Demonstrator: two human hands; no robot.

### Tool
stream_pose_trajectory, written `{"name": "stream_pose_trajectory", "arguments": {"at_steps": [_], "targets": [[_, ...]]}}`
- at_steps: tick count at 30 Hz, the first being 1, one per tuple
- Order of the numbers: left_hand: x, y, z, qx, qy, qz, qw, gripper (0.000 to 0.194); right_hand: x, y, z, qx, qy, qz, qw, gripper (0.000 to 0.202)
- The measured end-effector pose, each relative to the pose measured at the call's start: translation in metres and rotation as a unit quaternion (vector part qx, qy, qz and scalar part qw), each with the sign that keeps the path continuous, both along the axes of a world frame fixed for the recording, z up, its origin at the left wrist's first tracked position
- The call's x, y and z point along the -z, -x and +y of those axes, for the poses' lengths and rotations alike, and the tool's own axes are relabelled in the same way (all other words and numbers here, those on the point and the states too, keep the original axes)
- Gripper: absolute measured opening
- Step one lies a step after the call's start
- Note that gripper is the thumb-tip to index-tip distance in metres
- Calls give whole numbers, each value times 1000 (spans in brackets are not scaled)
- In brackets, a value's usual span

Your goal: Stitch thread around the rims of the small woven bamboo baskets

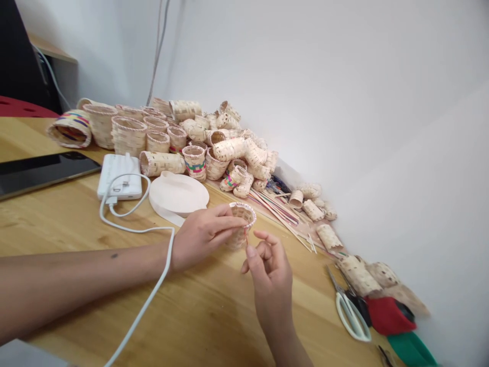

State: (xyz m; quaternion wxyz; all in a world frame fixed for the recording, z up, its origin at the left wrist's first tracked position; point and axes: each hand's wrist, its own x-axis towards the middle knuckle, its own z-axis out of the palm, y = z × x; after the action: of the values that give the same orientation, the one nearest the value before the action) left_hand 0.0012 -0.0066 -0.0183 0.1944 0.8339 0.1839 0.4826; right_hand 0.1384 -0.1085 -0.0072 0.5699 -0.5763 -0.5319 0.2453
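A small woven basket [237, 239] with a red-and-white stitched rim is tilted above the wooden table. My left hand [206, 232] holds it from the left, fingers over the rim near the stitching. A short red thread [246, 236] hangs from the rim on the near right side. My right hand [269, 267] is just to the right and below, its thumb and forefinger pinched at the thread's lower end. Whether a needle is there is too small to tell. Behind my left hand lies a flat roll of white strip [179, 194].
Many woven baskets [129, 133] are piled against the wall. A white power bank [120, 177] trails a cable [153, 293] over my left wrist. A dark phone [46, 171] lies at left. At right are scissors [352, 316], red ribbon [387, 316] and green ribbon [411, 349].
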Motion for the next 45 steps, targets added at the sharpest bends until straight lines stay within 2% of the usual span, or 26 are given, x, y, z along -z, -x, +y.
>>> {"name": "stream_pose_trajectory", "arguments": {"at_steps": [3,5,9,17,21,26,31,36,38,41,45], "targets": [[-2,0,1,-9,-3,-16,1000,23,-1,-1,4,-1,33,89,995,39],[-2,0,2,-12,-8,-18,1000,23,-1,-3,6,-3,62,110,992,39],[-1,0,2,-15,-9,-5,1000,23,3,-6,9,4,106,89,990,32],[1,0,2,-14,-16,-5,1000,24,8,-8,9,7,113,55,992,26],[-1,0,3,-16,-16,-18,1000,25,4,-3,1,-43,56,-64,995,15],[-2,0,3,-10,-5,-12,1000,25,3,2,-8,-103,-34,-232,967,13],[0,0,2,6,10,6,1000,25,4,-1,-9,-119,-65,-273,952,14],[-3,-1,4,25,72,-6,997,23,-5,-7,-16,-127,-89,-243,957,13],[-7,0,5,31,107,0,994,22,-11,-14,-20,-93,-96,-202,970,9],[-12,3,5,85,124,31,988,14,-19,-28,-18,19,-113,-89,989,7],[-14,5,4,163,92,55,981,11,-23,-46,-4,139,-118,14,983,21]]}}
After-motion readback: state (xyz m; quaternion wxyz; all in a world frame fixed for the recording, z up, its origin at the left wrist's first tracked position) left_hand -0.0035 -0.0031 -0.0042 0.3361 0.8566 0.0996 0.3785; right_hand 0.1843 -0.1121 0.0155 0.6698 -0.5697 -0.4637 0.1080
